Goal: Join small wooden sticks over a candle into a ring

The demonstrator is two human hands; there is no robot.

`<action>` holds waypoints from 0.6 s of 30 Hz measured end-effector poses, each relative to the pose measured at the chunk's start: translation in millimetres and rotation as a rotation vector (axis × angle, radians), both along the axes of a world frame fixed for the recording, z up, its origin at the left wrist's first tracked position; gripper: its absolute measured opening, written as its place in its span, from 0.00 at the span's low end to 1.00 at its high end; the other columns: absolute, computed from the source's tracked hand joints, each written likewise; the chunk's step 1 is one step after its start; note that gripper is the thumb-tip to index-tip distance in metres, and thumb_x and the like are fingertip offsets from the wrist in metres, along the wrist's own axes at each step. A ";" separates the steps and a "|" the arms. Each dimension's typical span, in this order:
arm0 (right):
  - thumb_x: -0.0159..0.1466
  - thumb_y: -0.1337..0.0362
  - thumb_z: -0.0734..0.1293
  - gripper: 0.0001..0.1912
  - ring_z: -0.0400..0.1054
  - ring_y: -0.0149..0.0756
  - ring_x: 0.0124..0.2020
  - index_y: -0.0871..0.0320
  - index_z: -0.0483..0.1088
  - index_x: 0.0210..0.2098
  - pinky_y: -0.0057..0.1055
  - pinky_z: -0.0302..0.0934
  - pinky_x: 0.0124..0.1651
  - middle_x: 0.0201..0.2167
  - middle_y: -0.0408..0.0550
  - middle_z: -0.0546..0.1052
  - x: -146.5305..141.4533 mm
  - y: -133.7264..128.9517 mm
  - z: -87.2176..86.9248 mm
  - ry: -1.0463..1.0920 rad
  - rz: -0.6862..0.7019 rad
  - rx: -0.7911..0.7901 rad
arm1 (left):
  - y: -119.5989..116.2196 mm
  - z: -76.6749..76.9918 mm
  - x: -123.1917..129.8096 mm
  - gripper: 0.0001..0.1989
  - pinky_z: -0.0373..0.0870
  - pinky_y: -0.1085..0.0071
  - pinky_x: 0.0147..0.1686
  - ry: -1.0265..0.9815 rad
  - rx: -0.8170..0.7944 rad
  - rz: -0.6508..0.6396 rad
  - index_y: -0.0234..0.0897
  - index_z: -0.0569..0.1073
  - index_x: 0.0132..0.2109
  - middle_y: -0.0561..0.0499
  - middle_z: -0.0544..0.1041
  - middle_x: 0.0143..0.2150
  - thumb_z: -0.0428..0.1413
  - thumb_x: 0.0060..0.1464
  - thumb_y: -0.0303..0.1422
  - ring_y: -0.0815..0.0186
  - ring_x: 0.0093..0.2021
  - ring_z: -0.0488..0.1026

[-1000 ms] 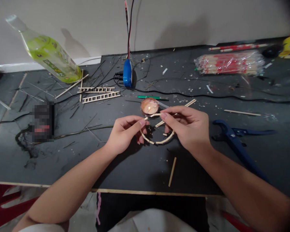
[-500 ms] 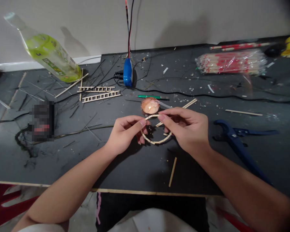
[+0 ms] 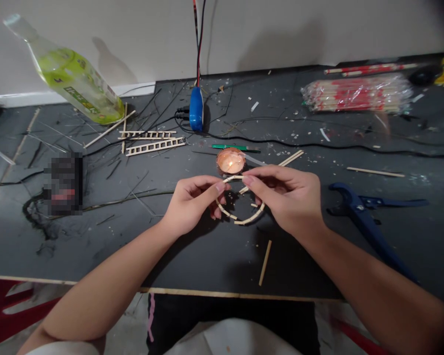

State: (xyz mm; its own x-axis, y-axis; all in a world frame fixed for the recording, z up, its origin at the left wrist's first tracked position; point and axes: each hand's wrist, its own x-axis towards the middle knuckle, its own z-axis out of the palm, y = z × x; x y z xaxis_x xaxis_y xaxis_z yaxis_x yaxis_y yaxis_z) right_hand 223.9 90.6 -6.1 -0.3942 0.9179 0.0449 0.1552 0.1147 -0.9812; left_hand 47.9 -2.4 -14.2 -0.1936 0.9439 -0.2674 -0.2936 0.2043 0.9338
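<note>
A ring of short pale stick pieces (image 3: 249, 217) is held over the dark table, its two ends slightly apart at the bottom. My left hand (image 3: 196, 199) pinches its upper left part between thumb and fingers. On the upper right, my right hand (image 3: 284, 195) pinches the same ring. Just beyond the ring stands a small round bowl with a lit flame (image 3: 231, 161). Two thin sticks (image 3: 291, 158) pass beneath my right hand. One loose stick (image 3: 265, 263) lies nearer the table's front edge.
A blue cutter (image 3: 362, 212) lies at the right, sticks in plastic (image 3: 358, 93) behind it. Small wooden ladders (image 3: 155, 145), a tilted bottle (image 3: 77, 84) and a blurred dark box (image 3: 64, 183) are at the left. A blue device (image 3: 196, 109) with cables stands behind the bowl.
The ring's lower ends have come apart, the right one now hanging slightly lower and overlapping less. Both hands keep their hold in nearly the same place.
</note>
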 end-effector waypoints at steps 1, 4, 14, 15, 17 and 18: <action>0.60 0.60 0.78 0.05 0.65 0.29 0.20 0.52 0.84 0.36 0.31 0.57 0.23 0.23 0.42 0.77 0.0 0.2 -0.2 0.001 0.003 -0.001 | 0.1 -0.2 -0.1 0.13 0.71 0.76 0.19 -0.003 0.002 -0.001 0.32 0.82 0.41 0.51 0.78 0.27 0.66 0.59 0.40 0.71 0.19 0.75; 0.60 0.60 0.78 0.06 0.65 0.29 0.20 0.52 0.84 0.37 0.30 0.58 0.23 0.23 0.43 0.78 0.4 0.9 -1.5 0.001 0.015 -0.010 | 0.4 -0.7 -0.3 0.13 0.71 0.76 0.18 -0.009 0.007 -0.002 0.32 0.82 0.41 0.52 0.78 0.27 0.66 0.59 0.39 0.71 0.19 0.75; 0.60 0.61 0.78 0.07 0.65 0.28 0.20 0.53 0.84 0.38 0.28 0.59 0.23 0.25 0.44 0.80 2.3 4.2 -4.0 0.004 0.039 -0.036 | -0.2 0.7 0.2 0.13 0.72 0.76 0.20 0.000 -0.004 0.000 0.31 0.82 0.41 0.52 0.78 0.27 0.66 0.60 0.39 0.72 0.19 0.75; 0.60 0.61 0.78 0.07 0.66 0.28 0.20 0.53 0.84 0.38 0.28 0.59 0.23 0.25 0.44 0.80 2.1 4.2 -4.2 0.004 0.040 -0.032 | -0.2 0.5 0.1 0.13 0.72 0.76 0.20 -0.001 -0.003 0.001 0.31 0.82 0.41 0.52 0.78 0.26 0.66 0.60 0.39 0.72 0.19 0.74; 0.60 0.61 0.78 0.06 0.66 0.28 0.21 0.53 0.84 0.38 0.28 0.59 0.23 0.25 0.44 0.80 1.6 4.1 -4.4 0.003 0.043 -0.022 | -0.1 -0.2 -0.5 0.12 0.71 0.77 0.20 -0.007 0.002 -0.001 0.31 0.82 0.41 0.52 0.78 0.26 0.65 0.60 0.38 0.72 0.19 0.74; 0.60 0.62 0.78 0.06 0.66 0.28 0.21 0.53 0.84 0.38 0.28 0.59 0.23 0.25 0.44 0.80 1.4 4.2 -4.4 0.003 0.045 -0.018 | 0.0 -0.6 -0.9 0.12 0.71 0.77 0.21 -0.010 0.005 -0.003 0.31 0.82 0.41 0.52 0.77 0.26 0.65 0.61 0.38 0.73 0.19 0.74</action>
State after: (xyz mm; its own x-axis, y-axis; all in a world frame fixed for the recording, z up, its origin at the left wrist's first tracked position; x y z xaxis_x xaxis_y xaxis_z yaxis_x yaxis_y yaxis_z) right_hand 225.3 94.8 -10.6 -0.4349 0.9000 0.0297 0.1473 0.1037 -0.9836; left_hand 47.0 -2.4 -14.8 -0.1880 0.9458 -0.2648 -0.3027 0.2007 0.9317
